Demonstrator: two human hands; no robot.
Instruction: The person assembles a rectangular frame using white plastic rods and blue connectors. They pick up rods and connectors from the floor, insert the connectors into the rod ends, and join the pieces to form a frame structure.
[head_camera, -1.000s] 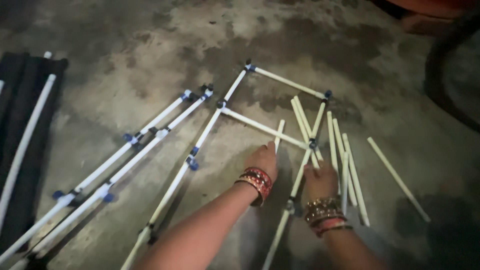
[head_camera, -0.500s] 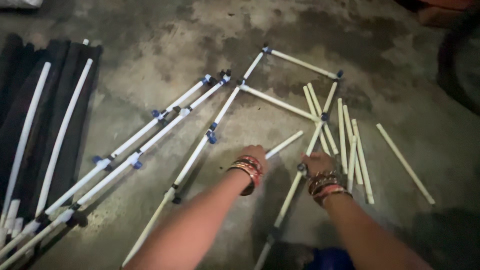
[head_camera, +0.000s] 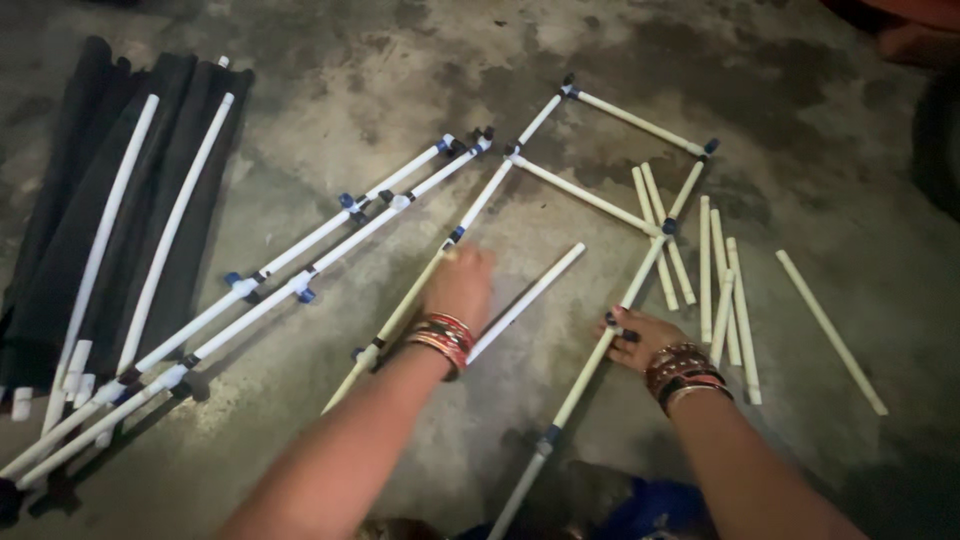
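A frame of white pipes with dark connectors (head_camera: 585, 195) lies on the concrete floor. My left hand (head_camera: 462, 285) is palm down over the frame's left rail (head_camera: 490, 195), fingers curled around it just below a connector. A loose short white pipe (head_camera: 535, 290) lies beside that wrist. My right hand (head_camera: 640, 335) grips the frame's right rail (head_camera: 580, 380) at a dark connector. Both wrists wear bangles.
Several loose short white pipes (head_camera: 720, 270) lie right of the frame, with one (head_camera: 830, 330) further out. Two long jointed pipes with blue connectors (head_camera: 330, 225) run diagonally on the left. Black cloth (head_camera: 60, 250) with white pipes lies at the far left.
My left hand has moved left, away from the loose short pipe and onto the left rail. My right hand has slid down the right rail. The view has shifted, showing more of the black cloth.
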